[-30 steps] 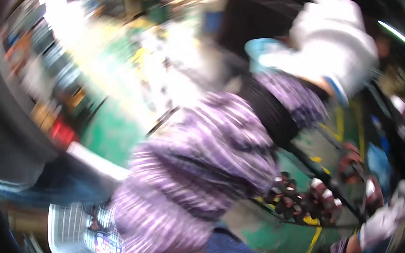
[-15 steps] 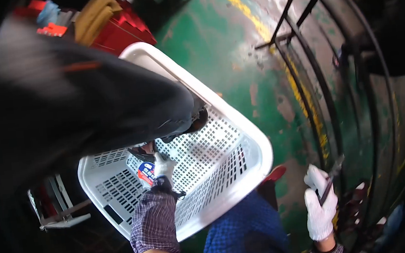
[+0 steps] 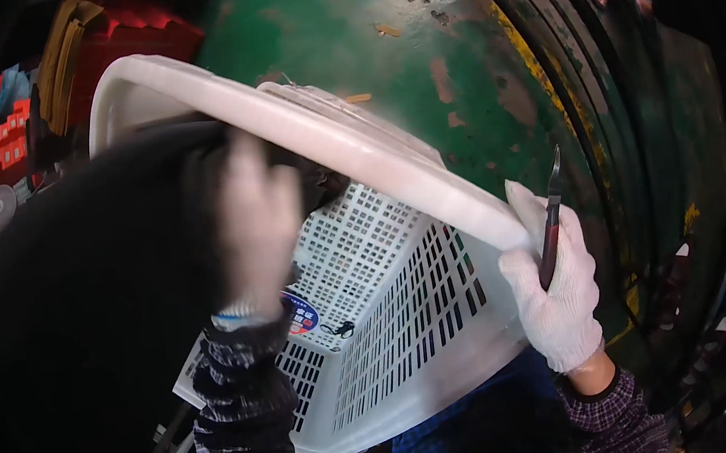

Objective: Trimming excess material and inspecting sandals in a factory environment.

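A white plastic laundry-type basket (image 3: pixel 374 164) with slotted walls is tilted in front of me. At its right corner my right hand (image 3: pixel 562 295), in a white knit glove, grips the rim. The same hand holds a slim hand tool (image 3: pixel 549 239) with a dark red handle and a curved metal tip pointing up. My left hand (image 3: pixel 260 228), gloved too, is smeared by motion above the basket, beside a large dark cloth-like shape (image 3: pixel 106 277). Whether it holds anything is hidden. Down in the basket lie a small black item (image 3: pixel 342 328) and a round blue-and-red label (image 3: pixel 300 313).
Black metal rails (image 3: pixel 577 92) curve along the right over a worn green floor (image 3: pixel 308 22) with yellow lines. Red boxes (image 3: pixel 12 138) and brown folded material (image 3: pixel 63 63) stand at the far left. Part of another person (image 3: pixel 666 14) shows at upper right.
The basket has tilted, its far rim rising toward me. My right hand has come left onto the rim with the tool. My left hand has lifted from the basket's bottom and moved up.
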A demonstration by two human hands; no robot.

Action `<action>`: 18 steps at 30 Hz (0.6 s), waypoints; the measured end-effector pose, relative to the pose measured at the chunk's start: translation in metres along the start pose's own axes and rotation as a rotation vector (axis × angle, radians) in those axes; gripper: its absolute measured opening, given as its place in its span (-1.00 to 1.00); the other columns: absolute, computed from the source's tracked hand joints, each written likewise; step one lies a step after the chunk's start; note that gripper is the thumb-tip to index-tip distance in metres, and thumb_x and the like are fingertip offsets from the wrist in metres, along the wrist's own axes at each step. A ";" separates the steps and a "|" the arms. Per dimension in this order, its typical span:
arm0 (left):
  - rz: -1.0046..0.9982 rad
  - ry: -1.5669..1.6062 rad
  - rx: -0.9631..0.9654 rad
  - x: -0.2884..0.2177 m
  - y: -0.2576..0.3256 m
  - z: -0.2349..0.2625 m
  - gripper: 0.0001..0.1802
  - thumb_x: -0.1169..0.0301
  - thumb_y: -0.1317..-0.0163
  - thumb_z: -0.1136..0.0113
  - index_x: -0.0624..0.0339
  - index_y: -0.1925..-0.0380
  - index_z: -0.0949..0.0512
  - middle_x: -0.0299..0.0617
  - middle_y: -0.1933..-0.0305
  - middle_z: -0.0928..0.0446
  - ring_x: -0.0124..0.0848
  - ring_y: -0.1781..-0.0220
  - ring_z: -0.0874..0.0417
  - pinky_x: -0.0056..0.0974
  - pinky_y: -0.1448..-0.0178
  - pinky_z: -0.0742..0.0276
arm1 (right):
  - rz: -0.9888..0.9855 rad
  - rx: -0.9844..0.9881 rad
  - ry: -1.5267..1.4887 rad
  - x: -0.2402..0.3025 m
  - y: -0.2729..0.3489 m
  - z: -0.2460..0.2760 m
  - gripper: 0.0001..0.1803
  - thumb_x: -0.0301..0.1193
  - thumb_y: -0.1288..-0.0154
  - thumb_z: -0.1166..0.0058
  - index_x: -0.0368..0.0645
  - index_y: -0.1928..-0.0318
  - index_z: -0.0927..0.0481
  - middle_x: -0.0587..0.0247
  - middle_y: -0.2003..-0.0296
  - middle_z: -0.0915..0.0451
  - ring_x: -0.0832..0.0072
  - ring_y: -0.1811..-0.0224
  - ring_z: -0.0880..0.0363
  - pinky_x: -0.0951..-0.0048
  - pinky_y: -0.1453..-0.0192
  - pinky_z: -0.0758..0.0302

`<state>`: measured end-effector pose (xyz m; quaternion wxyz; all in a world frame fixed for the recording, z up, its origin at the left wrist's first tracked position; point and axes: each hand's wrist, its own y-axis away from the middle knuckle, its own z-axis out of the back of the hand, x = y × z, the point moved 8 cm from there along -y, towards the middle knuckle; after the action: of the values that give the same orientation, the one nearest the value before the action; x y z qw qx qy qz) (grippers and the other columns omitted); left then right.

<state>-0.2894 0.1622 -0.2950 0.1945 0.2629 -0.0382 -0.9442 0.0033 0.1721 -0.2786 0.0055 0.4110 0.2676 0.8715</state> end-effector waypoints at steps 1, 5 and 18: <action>0.069 -0.603 0.024 0.039 0.000 0.001 -0.50 0.14 -0.35 -0.12 0.23 -0.16 -0.46 0.10 0.46 -0.59 0.01 0.33 -0.63 -0.02 0.15 -0.55 | 0.054 -0.004 0.013 -0.002 0.003 0.001 -0.41 -0.15 -0.35 -0.22 -0.17 -0.29 -0.51 0.06 -0.12 -0.49 0.10 0.06 -0.65 0.28 -0.04 -0.57; 0.477 -1.139 0.524 0.207 0.145 0.038 -0.32 -0.15 -0.38 0.00 0.22 -0.16 -0.53 -0.01 0.42 -0.68 -0.14 0.41 -0.74 -0.08 0.38 -0.61 | 0.075 0.006 -0.044 0.006 0.005 -0.005 -0.39 -0.13 -0.33 -0.25 -0.19 -0.27 -0.52 0.05 -0.10 -0.48 0.06 0.06 -0.63 0.26 -0.04 -0.56; 0.057 -0.358 0.218 0.220 -0.113 -0.103 -0.65 0.32 -0.36 -0.17 0.20 -0.08 -0.63 0.04 -0.03 -0.67 -0.05 -0.09 -0.67 -0.12 -0.26 -0.51 | -0.073 -0.015 -0.042 -0.025 0.010 -0.009 -0.26 -0.21 -0.23 -0.28 -0.49 -0.27 -0.38 -0.06 -0.16 -0.47 0.12 -0.17 -0.52 0.24 -0.30 -0.40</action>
<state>-0.4492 0.1840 -0.5096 0.1815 0.1095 -0.1812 -0.9603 0.0151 0.1534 -0.2964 0.0461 0.4189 0.2756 0.8640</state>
